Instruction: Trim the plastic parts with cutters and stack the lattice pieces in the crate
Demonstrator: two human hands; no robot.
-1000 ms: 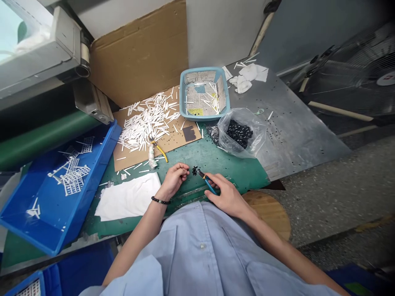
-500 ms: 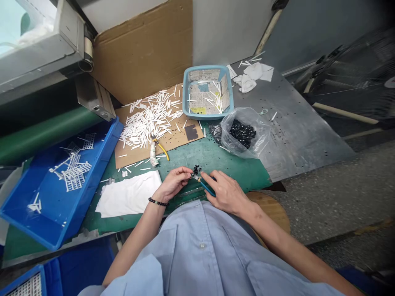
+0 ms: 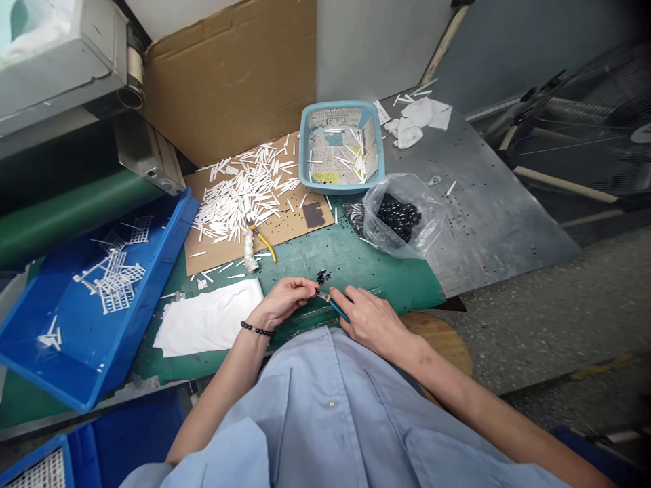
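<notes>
My right hand [image 3: 373, 317] is closed round small blue-handled pliers [image 3: 338, 309], their tip pointing left. Just left of that tip, my left hand [image 3: 287, 298] pinches with thumb and forefinger; what lies between the fingers is too small to make out. The tip is very close to those fingertips, and I cannot tell whether it touches. Right behind them, a little pile of shiny black pieces [image 3: 322, 276] rests on the green mat [image 3: 305, 254].
White sticks [image 3: 244, 193] are heaped on cardboard [image 3: 203, 259], near yellow-handled pliers [image 3: 266, 247]. A blue basket [image 3: 381, 177] and a plastic bag of black pieces [image 3: 399, 218] stand behind my hands. On the left are a white cloth [image 3: 208, 318] and a blue tray [image 3: 61, 291].
The blue handles of the pliers look closer together than before. Both hands stay in nearly the same place, while the whole view has shifted slightly.
</notes>
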